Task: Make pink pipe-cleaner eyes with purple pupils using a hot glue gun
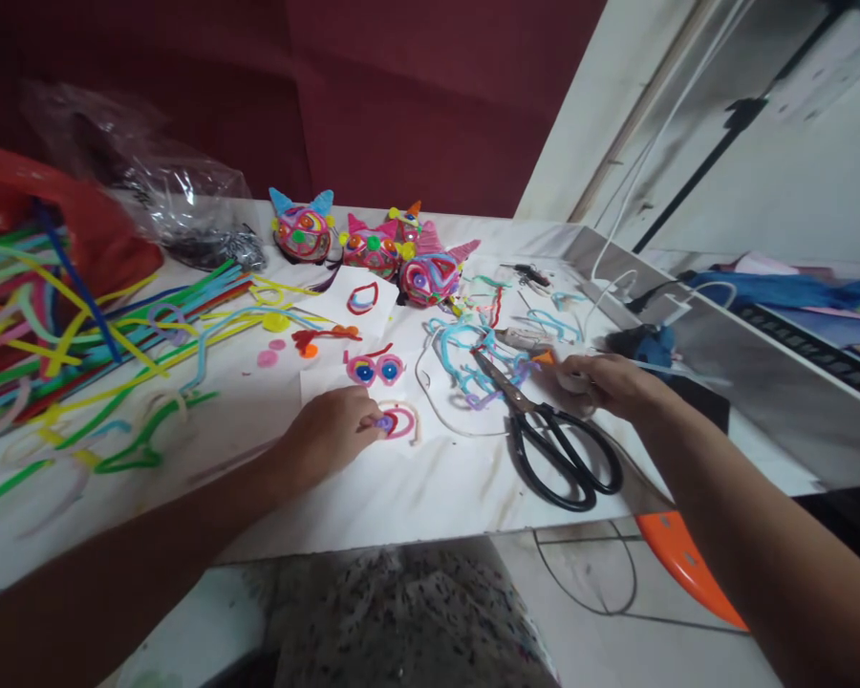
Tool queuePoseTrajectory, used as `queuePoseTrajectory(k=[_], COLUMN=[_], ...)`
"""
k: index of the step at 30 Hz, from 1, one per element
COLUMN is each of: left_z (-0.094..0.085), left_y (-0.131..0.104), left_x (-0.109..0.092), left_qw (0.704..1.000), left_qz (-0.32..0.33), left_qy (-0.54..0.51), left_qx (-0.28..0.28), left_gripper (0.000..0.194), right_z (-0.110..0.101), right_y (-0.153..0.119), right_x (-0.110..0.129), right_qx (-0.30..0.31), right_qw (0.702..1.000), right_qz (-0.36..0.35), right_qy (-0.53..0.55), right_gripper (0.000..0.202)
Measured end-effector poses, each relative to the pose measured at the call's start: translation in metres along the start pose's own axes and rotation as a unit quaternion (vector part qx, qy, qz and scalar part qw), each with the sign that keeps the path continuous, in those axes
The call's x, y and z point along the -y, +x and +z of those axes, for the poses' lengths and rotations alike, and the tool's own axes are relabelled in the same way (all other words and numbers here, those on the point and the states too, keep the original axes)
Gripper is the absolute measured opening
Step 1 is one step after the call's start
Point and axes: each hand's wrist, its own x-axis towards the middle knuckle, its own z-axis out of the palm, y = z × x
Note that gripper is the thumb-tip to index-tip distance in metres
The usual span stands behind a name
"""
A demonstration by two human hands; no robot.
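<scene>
One pink loop piece (404, 420): on white paper (315, 385), near table front, purple bit (385, 421) at its left side.
Left hand (338, 427): fingertips pinching the purple bit.
Right hand (612, 380): fingers curled on a pale object (574, 378), maybe a glue gun grip; blurry.
Pink-rimmed eye pair (375, 370): just beyond loop, blue centres.
Scissors (522, 399): flat between hands, black handles, tips at blue strands (450, 346).
Table (444, 492): white, faint brown veining.
Room: dark red backdrop (430, 96), white wall (588, 115), pale floor (580, 621), orange seat (688, 564) below right.
Writing: pale marks on black strip (803, 334), too small to read.
Red bag (107, 225): far left, multicoloured fuzzy sticks (64, 315) in and spilling out.
Clear bag (201, 186): back left, dark stuff inside.
Eared heads (302, 232): clustered at back, multicoloured, four visible.
</scene>
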Motion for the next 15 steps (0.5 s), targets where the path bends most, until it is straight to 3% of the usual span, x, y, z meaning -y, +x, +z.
queuePoseTrajectory(k=[4, 8, 12, 15], left_z=[0.001, 0.0, -0.002, -0.003], left_y=[0.001, 0.002, 0.001, 0.001], left_x=[0.001, 0.0, -0.002, -0.005], left_qw=[1.0, 1.0, 1.0, 1.0], left_qz=[-0.002, 0.002, -0.004, -0.007], left_qy=[0.009, 0.002, 0.0, 0.008], left_qx=[0.006, 0.01, 0.018, 0.022], left_gripper=[0.015, 0.016, 0.017, 0.017], right_z=[0.004, 0.006, 0.006, 0.006], right_y=[-0.009, -0.027, -0.05, -0.067], right_x=[0.003, 0.005, -0.001, -0.004], right_qx=[0.038, 0.024, -0.009, 0.004], right_qw=[0.994, 0.982, 0.968, 0.962], right_qz=[-0.004, -0.054, -0.116, -0.188], right_qy=[0.1, 0.18, 0.224, 0.196], right_gripper=[0.023, 0.019, 0.029, 0.041])
